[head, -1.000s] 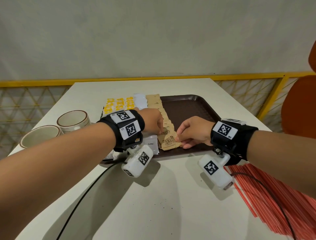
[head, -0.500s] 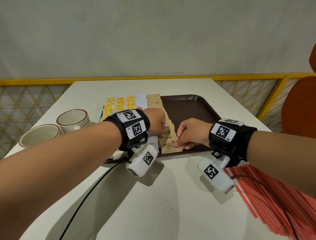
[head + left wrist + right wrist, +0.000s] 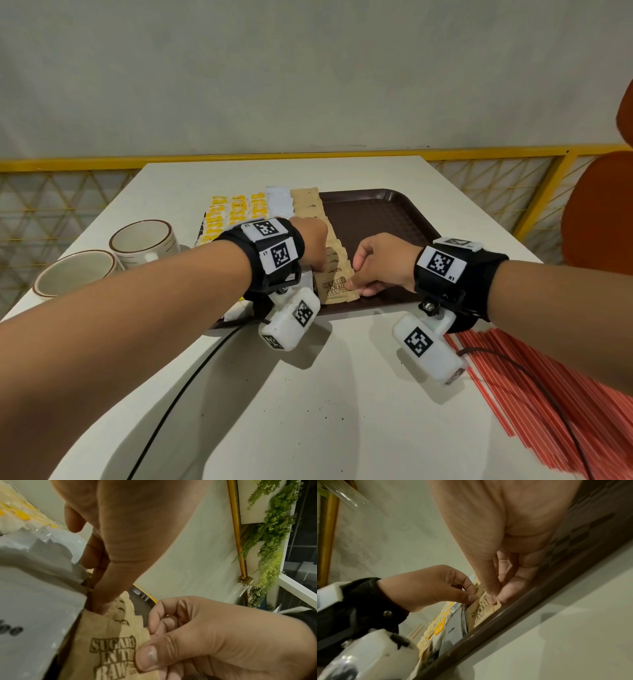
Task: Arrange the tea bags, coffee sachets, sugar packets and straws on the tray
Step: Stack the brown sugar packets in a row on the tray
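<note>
A dark brown tray holds rows of yellow tea bags, white coffee sachets and brown sugar packets. The nearest sugar packet lies at the tray's front edge. My right hand pinches its right edge between thumb and forefinger. My left hand pinches the packet's far left corner beside a coffee sachet. A pile of red straws lies on the table to the right, off the tray.
Two cream cups stand on the table left of the tray. A black cable runs across the near table. The tray's right half is bare. An orange chair sits at the right.
My left hand has shifted slightly right onto the front sugar packet. The packet has been squared up against its row. My right hand has kept its pinch.
</note>
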`<action>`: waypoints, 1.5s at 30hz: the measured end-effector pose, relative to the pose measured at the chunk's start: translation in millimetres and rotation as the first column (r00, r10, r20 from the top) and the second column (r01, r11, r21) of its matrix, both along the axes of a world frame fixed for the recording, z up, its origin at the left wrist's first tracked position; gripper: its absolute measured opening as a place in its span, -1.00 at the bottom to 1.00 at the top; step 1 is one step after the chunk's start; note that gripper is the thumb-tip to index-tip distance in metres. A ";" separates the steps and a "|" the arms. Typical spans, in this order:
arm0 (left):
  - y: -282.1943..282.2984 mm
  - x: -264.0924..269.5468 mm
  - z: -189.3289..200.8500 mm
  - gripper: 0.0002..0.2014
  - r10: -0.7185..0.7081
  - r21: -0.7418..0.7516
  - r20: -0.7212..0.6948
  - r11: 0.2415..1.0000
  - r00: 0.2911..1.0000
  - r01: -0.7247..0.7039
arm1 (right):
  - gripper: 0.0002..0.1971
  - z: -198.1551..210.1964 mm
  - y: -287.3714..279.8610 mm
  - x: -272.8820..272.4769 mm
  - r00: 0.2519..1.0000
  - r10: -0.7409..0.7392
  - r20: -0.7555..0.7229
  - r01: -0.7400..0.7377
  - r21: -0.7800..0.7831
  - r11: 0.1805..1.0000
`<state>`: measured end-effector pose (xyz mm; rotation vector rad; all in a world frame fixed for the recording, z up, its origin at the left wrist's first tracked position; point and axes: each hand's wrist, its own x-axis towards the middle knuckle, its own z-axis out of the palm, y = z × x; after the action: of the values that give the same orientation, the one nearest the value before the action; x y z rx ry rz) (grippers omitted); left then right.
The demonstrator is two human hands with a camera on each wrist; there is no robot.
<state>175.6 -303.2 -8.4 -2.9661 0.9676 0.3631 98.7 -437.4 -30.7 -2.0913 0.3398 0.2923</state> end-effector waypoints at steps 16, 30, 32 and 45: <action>25.6 28.9 17.4 -0.73 0.137 -0.228 -0.067 0.962 0.988 -0.149 | -0.88 3.2 -4.9 16.8 0.988 -0.115 0.099 0.107 0.083 0.991; 13.3 48.9 6.1 -0.82 0.141 -0.215 -0.028 0.966 0.990 -0.143 | -0.85 6.2 1.2 35.3 0.984 -0.137 0.111 0.133 0.035 0.990; 11.9 52.8 5.5 -0.84 0.142 -0.206 -0.027 0.968 0.990 -0.144 | -0.85 5.0 3.7 38.3 0.985 -0.136 0.103 0.133 0.032 0.991; -1.5 59.8 -5.3 -0.79 0.102 -0.094 0.004 0.990 0.995 -0.101 | -0.81 8.6 3.2 40.8 0.999 -0.032 0.022 0.032 -0.010 0.999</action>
<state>235.5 -304.7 -13.8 -3.1066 0.8580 0.3137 139.5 -434.2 -22.2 -2.0954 0.3619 0.2498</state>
